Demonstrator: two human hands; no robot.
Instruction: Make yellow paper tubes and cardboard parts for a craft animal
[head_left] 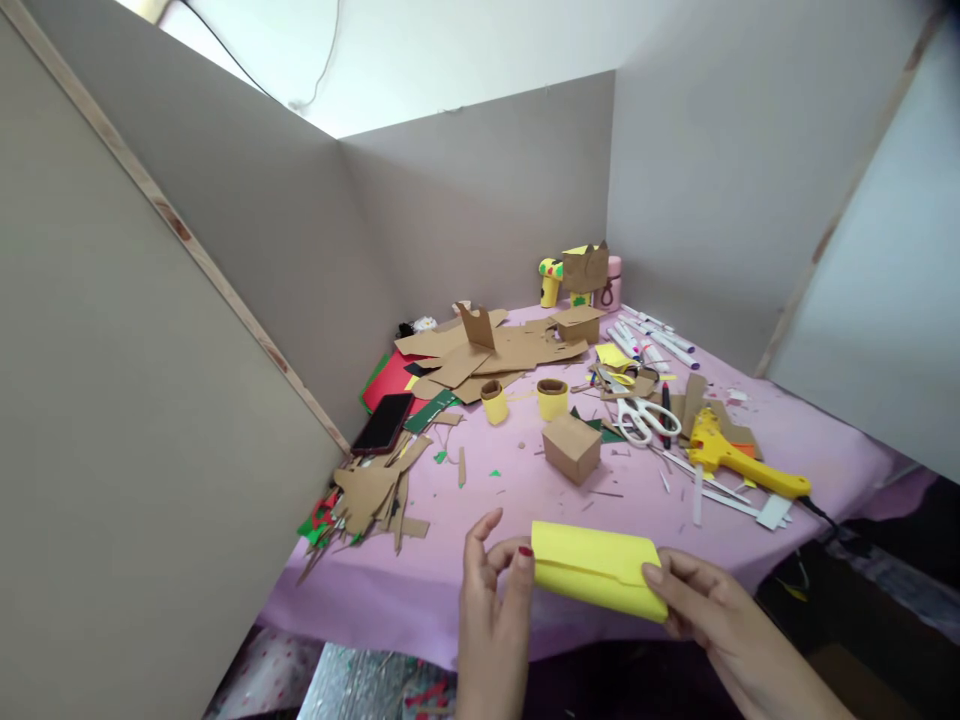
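Note:
A folded or rolled piece of yellow paper (592,568) is held over the table's front edge, its long seam facing up. My right hand (694,595) pinches its right end, thumb on top and fingers beneath. At the left end is my left hand (495,600), its thumb and fingers apart beside the paper's edge; whether a fingertip touches it is hard to see. Just beyond the paper stands a small closed cardboard box (572,448). Behind that box are two short cardboard rings wrapped in yellow, a left ring (495,405) and a right ring (553,402).
On the right lie white-handled scissors (646,418), a yellow glue gun (742,460) with its cord, and several markers (660,335). Cardboard scraps (371,492) and a phone (383,424) are at left. Cardboard sheets (517,350) cover the back. Grey panels (480,200) enclose the table.

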